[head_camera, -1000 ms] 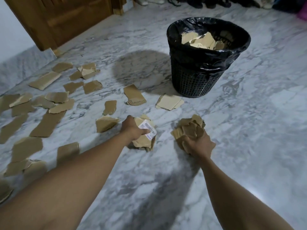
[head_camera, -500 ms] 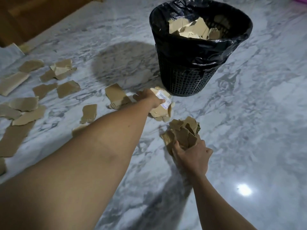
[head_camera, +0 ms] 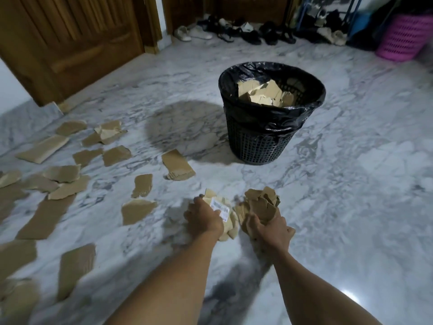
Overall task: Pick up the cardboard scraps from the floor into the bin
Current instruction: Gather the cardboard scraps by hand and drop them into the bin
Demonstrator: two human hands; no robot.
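My left hand (head_camera: 203, 219) grips a bunch of cardboard scraps (head_camera: 228, 225), the top one bearing a white barcode label (head_camera: 220, 207). Right beside it, my right hand (head_camera: 269, 227) grips a second crumpled bunch of brown scraps (head_camera: 260, 202). Both hands are held above the marble floor, in front of the black mesh bin (head_camera: 260, 146). The bin has a black liner and holds several scraps (head_camera: 264, 92). Several loose scraps (head_camera: 138, 209) lie scattered over the floor to the left.
A wooden door (head_camera: 70, 43) stands at the back left. Shoes (head_camera: 234, 31) line the far wall, and a pink basket (head_camera: 403, 38) sits at the back right. One scrap (head_camera: 178, 164) lies just left of the bin.
My left hand reached out to the scrap by the bin, took it, and drew back beside my right hand. The view tilted up and away from the bin.
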